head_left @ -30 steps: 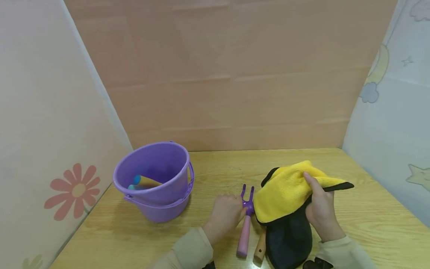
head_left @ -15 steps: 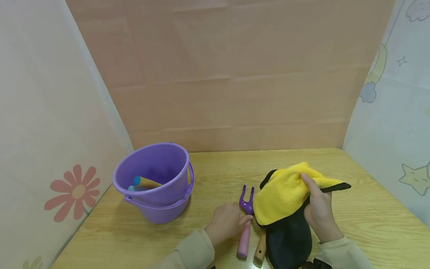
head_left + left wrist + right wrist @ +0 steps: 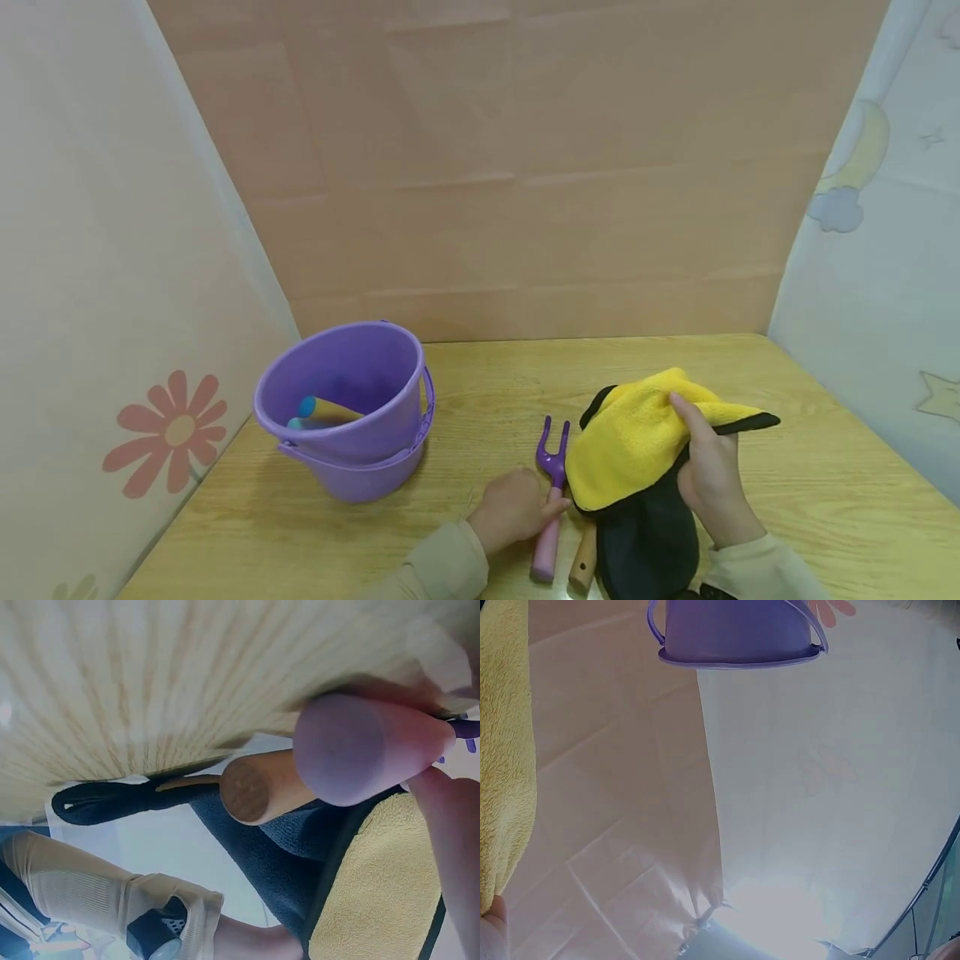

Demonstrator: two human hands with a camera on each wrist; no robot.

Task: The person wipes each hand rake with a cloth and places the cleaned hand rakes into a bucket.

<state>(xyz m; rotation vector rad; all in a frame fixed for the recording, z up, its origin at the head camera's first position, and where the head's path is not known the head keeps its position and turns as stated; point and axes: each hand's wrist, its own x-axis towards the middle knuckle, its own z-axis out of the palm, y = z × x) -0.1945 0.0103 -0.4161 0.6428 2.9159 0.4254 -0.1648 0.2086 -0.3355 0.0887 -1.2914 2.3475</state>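
1. Cloth (image 3: 622,450), yellow and plush with black edging, sits on the right half of the table (image 3: 487,408). Dark fabric (image 3: 648,542) shows below it; we read that as its reverse face.
2. Our right hand (image 3: 708,475) pinches it near the right side, thumb on the yellow face. Fingers behind are hidden.
3. Cloth handling: light, soft, limp, we'd guess. Nothing to break, decent friction. One pinch lets it droop, so we'd take a bunched fold or two edges.
4. Our left hand (image 3: 513,507) is at the fork (image 3: 552,468), just left of the cloth. One digit lies across the pink handle (image 3: 546,557); we can't tell whether the other fingers grip.
5. Fork handling: stiff, fairly light, we'd judge. The handle looks smooth and round, so it may roll or slip. We'd wrap it mid-handle.
6. Wooden handle (image 3: 584,558) lies just right of the fork, far end hidden by cloth. Purple bucket (image 3: 375,367) is well apart, to the left.
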